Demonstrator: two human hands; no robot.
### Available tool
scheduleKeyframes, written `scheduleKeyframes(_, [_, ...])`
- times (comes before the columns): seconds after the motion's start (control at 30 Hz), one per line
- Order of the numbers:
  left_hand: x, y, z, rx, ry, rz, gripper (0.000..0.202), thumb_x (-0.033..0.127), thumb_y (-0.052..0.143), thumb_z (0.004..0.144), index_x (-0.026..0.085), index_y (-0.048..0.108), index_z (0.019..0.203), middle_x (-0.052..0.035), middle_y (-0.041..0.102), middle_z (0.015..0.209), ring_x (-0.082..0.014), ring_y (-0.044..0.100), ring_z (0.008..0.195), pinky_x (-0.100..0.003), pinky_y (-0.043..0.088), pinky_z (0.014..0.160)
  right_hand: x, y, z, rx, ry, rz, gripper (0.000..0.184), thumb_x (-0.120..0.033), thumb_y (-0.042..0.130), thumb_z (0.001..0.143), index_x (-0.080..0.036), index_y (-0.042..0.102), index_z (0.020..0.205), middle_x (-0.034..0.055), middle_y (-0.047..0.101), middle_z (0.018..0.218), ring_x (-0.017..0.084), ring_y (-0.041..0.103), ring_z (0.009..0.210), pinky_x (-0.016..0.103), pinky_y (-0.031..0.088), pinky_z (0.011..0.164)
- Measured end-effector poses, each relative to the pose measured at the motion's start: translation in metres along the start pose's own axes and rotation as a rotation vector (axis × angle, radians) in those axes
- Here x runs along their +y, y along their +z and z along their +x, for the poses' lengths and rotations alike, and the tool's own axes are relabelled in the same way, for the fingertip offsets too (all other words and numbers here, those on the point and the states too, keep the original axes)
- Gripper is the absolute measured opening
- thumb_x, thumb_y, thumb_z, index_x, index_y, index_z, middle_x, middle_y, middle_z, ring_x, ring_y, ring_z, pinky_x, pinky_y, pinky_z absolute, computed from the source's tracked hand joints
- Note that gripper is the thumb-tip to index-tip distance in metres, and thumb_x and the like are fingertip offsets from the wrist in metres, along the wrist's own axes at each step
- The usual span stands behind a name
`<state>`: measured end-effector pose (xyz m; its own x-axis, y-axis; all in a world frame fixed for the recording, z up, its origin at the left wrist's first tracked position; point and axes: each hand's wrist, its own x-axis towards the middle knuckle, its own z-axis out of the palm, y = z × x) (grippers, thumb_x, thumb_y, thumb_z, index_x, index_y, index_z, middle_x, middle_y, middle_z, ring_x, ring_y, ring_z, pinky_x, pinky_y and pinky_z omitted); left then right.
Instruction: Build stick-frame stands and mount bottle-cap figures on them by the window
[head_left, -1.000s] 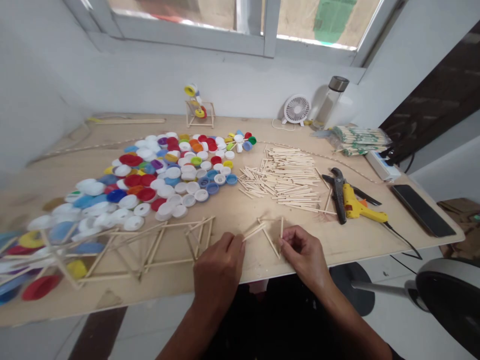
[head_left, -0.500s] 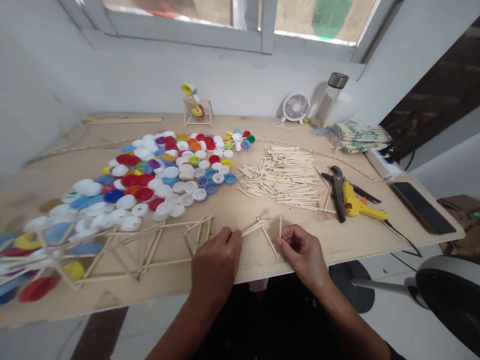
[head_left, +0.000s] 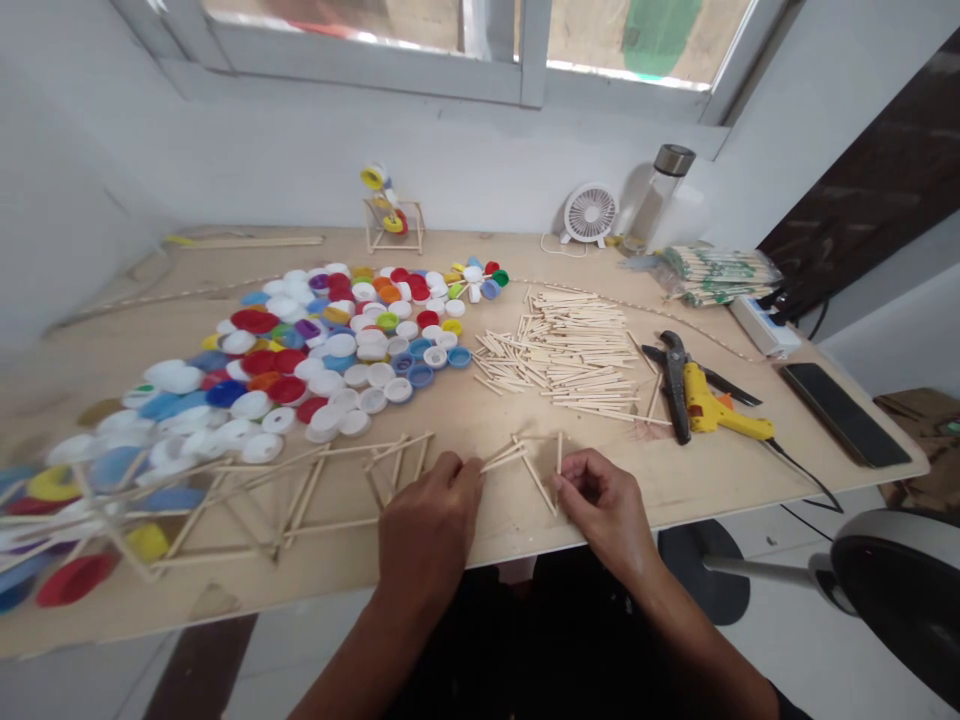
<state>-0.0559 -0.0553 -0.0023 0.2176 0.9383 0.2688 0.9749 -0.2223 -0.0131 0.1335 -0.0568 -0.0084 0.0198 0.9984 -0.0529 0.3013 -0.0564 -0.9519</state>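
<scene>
My left hand (head_left: 431, 525) rests at the front edge of the wooden table (head_left: 487, 400), fingers pinched on the end of a thin wooden stick (head_left: 504, 458). My right hand (head_left: 604, 505) sits close by on the right, fingers pinched on an upright stick (head_left: 559, 452). Both sticks belong to a small glued stick frame (head_left: 534, 470) lying between the two hands. A larger frame of glued sticks (head_left: 300, 495) lies left of my left hand.
Several coloured bottle caps (head_left: 315, 350) cover the left half. A pile of loose sticks (head_left: 570, 350) lies in the middle, with pliers (head_left: 677, 385) and a yellow glue gun (head_left: 712, 405) to its right. A phone (head_left: 844, 412), small fan (head_left: 590, 215) and bottle (head_left: 660, 195) stand further right.
Almost nothing: both hands keep their pinch on the small stick frame, and the view has shifted slightly.
</scene>
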Motion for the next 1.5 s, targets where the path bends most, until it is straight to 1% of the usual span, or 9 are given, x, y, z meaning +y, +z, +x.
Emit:
scheduleKeyframes(0.13, [0.001, -0.001, -0.005, 0.115, 0.025, -0.024, 0.022, 0.024, 0.044, 0.091, 0.022, 0.066, 0.092, -0.0001, 0.066, 0.082, -0.0147, 0.059, 0.061, -0.027, 0.035, 0.051, 0.001, 0.000, 0.000, -0.001, 0.001, 0.007, 0.013, -0.030, 0.060, 0.078, -0.018, 0.059, 0.079, -0.0004, 0.059, 0.065, 0.011, 0.052, 0.056, 0.021, 0.043, 0.052])
scheduleKeyframes(0.2, [0.002, -0.001, -0.010, 0.148, 0.040, -0.042, 0.021, 0.023, 0.044, 0.091, 0.022, 0.066, 0.093, 0.0005, 0.066, 0.081, -0.0142, 0.058, 0.060, -0.027, 0.037, 0.052, 0.002, 0.000, 0.000, -0.003, -0.001, 0.006, 0.013, -0.030, 0.060, 0.078, -0.018, 0.059, 0.079, -0.0005, 0.059, 0.066, 0.011, 0.052, 0.056, 0.021, 0.043, 0.052])
scheduleKeyframes(0.4, [0.009, 0.002, -0.025, 0.089, 0.067, -0.069, 0.020, 0.019, 0.046, 0.089, 0.022, 0.065, 0.096, 0.0002, 0.064, 0.077, -0.0140, 0.058, 0.062, -0.027, 0.037, 0.056, 0.000, 0.000, 0.000, 0.003, -0.007, 0.004, 0.013, -0.030, 0.061, 0.078, -0.017, 0.060, 0.079, 0.0000, 0.060, 0.067, 0.011, 0.054, 0.058, 0.021, 0.044, 0.053])
scheduleKeyframes(0.5, [0.012, 0.004, -0.030, 0.093, 0.086, -0.085, 0.018, 0.017, 0.048, 0.087, 0.023, 0.064, 0.093, 0.0008, 0.063, 0.075, -0.0136, 0.056, 0.061, -0.027, 0.037, 0.057, 0.001, 0.000, 0.001, 0.006, -0.003, 0.007, 0.013, -0.030, 0.061, 0.078, -0.017, 0.060, 0.079, -0.0004, 0.060, 0.065, 0.011, 0.055, 0.057, 0.020, 0.044, 0.053])
scheduleKeyframes(0.67, [0.015, 0.004, -0.035, 0.111, 0.105, -0.107, 0.017, 0.018, 0.049, 0.087, 0.022, 0.063, 0.095, 0.0012, 0.061, 0.075, -0.0140, 0.054, 0.059, -0.028, 0.037, 0.058, 0.002, 0.001, 0.001, 0.009, 0.001, 0.018, 0.015, -0.032, 0.062, 0.077, -0.017, 0.060, 0.078, -0.0009, 0.060, 0.065, 0.011, 0.056, 0.057, 0.020, 0.044, 0.053])
scheduleKeyframes(0.83, [0.019, 0.006, -0.037, 0.134, 0.109, -0.141, 0.015, 0.020, 0.051, 0.087, 0.021, 0.064, 0.094, 0.0007, 0.059, 0.072, -0.0143, 0.054, 0.058, -0.028, 0.036, 0.057, 0.001, 0.001, 0.000, 0.017, 0.004, 0.028, 0.014, -0.031, 0.062, 0.077, -0.017, 0.060, 0.078, -0.0007, 0.060, 0.065, 0.011, 0.054, 0.056, 0.020, 0.043, 0.052])
scheduleKeyframes(1.07, [0.023, 0.006, -0.037, 0.168, 0.112, -0.149, 0.015, 0.018, 0.051, 0.086, 0.021, 0.064, 0.095, 0.0009, 0.059, 0.071, -0.0151, 0.052, 0.057, -0.029, 0.035, 0.055, 0.001, 0.001, 0.001, 0.009, -0.003, 0.038, 0.013, -0.030, 0.061, 0.077, -0.017, 0.059, 0.079, -0.0014, 0.058, 0.065, 0.010, 0.053, 0.056, 0.020, 0.042, 0.052])
scheduleKeyframes(1.3, [0.025, 0.006, -0.039, 0.156, 0.122, -0.141, 0.016, 0.018, 0.051, 0.086, 0.020, 0.064, 0.096, 0.0002, 0.059, 0.072, -0.0150, 0.050, 0.056, -0.029, 0.034, 0.055, 0.002, 0.001, 0.001, 0.007, -0.014, 0.029, 0.013, -0.030, 0.062, 0.077, -0.017, 0.060, 0.078, -0.0013, 0.059, 0.065, 0.010, 0.054, 0.056, 0.019, 0.043, 0.052])
scheduleKeyframes(1.5, [0.022, 0.006, -0.039, 0.146, 0.142, -0.136, 0.020, 0.018, 0.050, 0.087, 0.020, 0.063, 0.102, 0.0001, 0.059, 0.072, -0.0146, 0.051, 0.056, -0.029, 0.035, 0.055, 0.002, 0.001, 0.001, 0.011, -0.010, 0.028, 0.014, -0.031, 0.061, 0.078, -0.017, 0.060, 0.078, -0.0006, 0.060, 0.064, 0.011, 0.055, 0.056, 0.020, 0.044, 0.052])
